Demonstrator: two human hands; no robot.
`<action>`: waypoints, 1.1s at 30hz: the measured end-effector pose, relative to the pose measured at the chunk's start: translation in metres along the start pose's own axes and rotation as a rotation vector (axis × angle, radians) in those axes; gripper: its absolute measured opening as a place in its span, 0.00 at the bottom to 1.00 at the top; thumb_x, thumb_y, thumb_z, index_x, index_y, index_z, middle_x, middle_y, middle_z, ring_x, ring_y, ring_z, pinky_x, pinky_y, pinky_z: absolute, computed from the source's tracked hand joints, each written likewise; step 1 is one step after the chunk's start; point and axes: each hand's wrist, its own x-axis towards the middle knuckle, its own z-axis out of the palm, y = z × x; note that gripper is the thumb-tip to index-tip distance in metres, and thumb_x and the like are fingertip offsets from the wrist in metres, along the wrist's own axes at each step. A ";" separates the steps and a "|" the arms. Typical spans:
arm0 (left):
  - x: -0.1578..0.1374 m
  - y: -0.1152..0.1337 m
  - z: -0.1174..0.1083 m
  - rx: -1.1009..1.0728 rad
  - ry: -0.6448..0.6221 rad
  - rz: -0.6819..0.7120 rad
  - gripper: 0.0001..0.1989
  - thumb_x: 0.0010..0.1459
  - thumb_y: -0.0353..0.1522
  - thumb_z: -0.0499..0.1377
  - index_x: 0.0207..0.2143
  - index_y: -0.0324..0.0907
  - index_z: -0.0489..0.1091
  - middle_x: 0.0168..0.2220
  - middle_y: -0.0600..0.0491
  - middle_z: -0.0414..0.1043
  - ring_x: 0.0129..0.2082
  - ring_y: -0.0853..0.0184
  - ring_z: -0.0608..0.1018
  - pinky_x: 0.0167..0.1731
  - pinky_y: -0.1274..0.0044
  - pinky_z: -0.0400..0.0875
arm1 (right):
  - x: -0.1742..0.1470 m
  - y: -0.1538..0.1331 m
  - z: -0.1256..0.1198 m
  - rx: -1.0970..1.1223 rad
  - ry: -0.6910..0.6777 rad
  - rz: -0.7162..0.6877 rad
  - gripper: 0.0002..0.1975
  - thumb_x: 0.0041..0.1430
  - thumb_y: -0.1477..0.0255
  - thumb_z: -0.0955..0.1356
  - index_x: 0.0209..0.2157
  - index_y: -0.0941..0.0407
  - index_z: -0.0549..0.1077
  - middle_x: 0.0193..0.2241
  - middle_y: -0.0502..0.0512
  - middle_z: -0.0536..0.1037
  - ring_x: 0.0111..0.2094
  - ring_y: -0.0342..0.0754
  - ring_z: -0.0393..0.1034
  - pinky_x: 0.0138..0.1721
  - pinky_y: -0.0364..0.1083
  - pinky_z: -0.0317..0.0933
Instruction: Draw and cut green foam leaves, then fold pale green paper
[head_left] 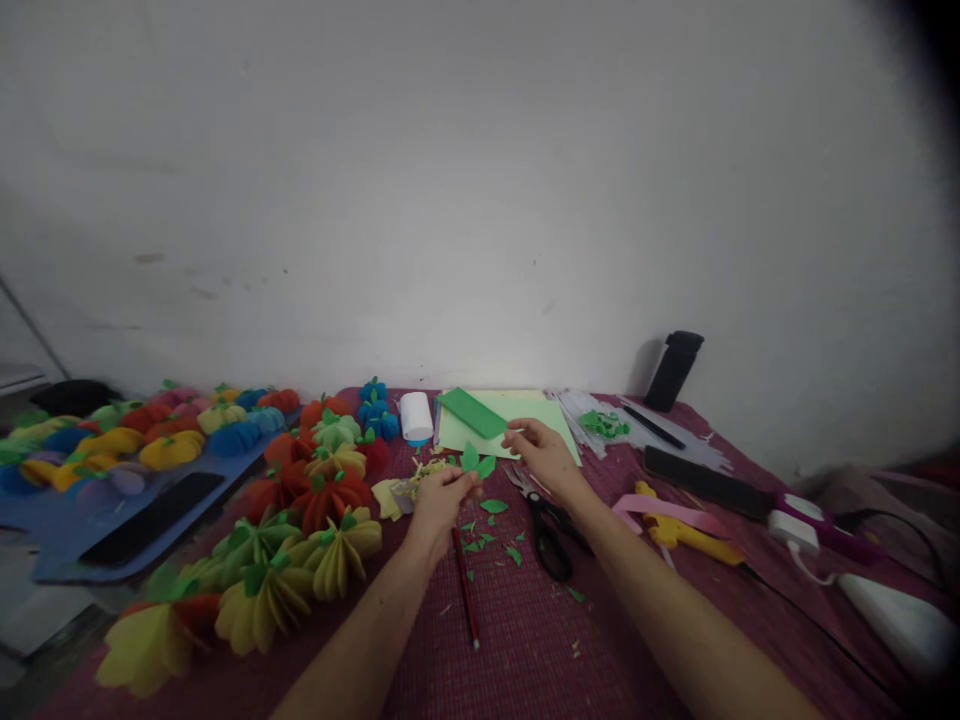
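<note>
My left hand (442, 505) is closed, pinching a green paper leaf piece (477, 462) with pointed lobes between thumb and fingertips. My right hand (546, 460) is held just to the right of it, fingers loosely bent and apart, with nothing visible in them. Its fingertips are close to the end of a folded green paper strip (472, 412), and I cannot tell whether they touch. Under the hands lie a loose green leaf (493, 507) and small green scraps (513, 555). Black-handled scissors (551, 535) rest below my right hand, and a red pencil (465, 590) lies near my left wrist.
Folded paper pumpkins (330, 500) crowd the left side, some on a blue board (60, 555) beside a dark phone (150, 520). A white roll (416, 417) and pale green sheets (525, 425) stand behind. To the right are a yellow glue gun (694, 540), a pink ribbon (675, 513) and a black bottle (673, 370).
</note>
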 end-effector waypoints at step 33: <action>-0.010 0.006 0.006 -0.046 -0.129 -0.112 0.15 0.38 0.38 0.67 0.24 0.37 0.70 0.21 0.53 0.72 0.22 0.68 0.76 0.21 0.80 0.65 | -0.008 0.013 0.014 -0.003 -0.177 0.071 0.14 0.43 0.72 0.69 0.35 0.57 0.68 0.19 0.43 0.70 0.20 0.40 0.63 0.24 0.40 0.56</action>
